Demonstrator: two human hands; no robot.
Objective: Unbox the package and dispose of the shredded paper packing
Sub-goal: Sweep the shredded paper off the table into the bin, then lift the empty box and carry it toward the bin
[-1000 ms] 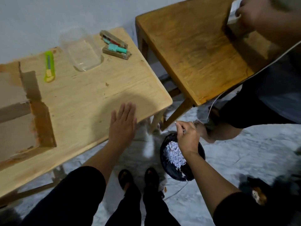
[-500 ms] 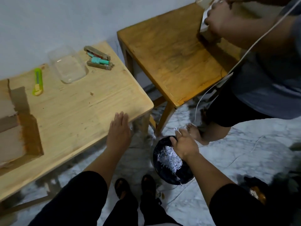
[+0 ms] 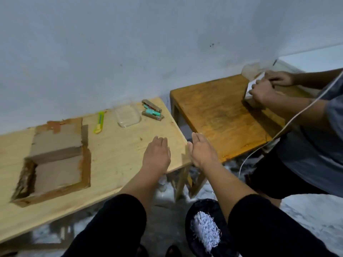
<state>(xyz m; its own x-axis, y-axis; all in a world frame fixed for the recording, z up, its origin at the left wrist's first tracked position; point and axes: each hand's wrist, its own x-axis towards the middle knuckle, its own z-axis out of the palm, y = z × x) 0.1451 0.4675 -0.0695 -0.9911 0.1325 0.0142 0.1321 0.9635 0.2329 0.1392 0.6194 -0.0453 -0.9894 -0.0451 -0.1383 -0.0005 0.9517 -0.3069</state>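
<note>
Both hands empty: left hand (image 3: 156,156) flat on pale wooden tabletop (image 3: 118,154), right hand (image 3: 203,153) open | white shredded paper (image 3: 205,228) in black bin (image 3: 193,216) | next: sweep brown cardboard box (image 3: 55,160) for scraps.

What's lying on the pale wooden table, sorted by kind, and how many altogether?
Cardboard box: 1
Utility knife: 1
Clear plastic container: 1
Stapler-like tool: 1
Hand resting on it, the left hand: 1
Total: 5

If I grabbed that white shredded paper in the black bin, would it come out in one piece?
Probably not. The shredded paper is a loose heap of thin strips, so it would likely flop and scatter. It looks very light for its bulk. Some strips may cling to the black bin liner.
</note>
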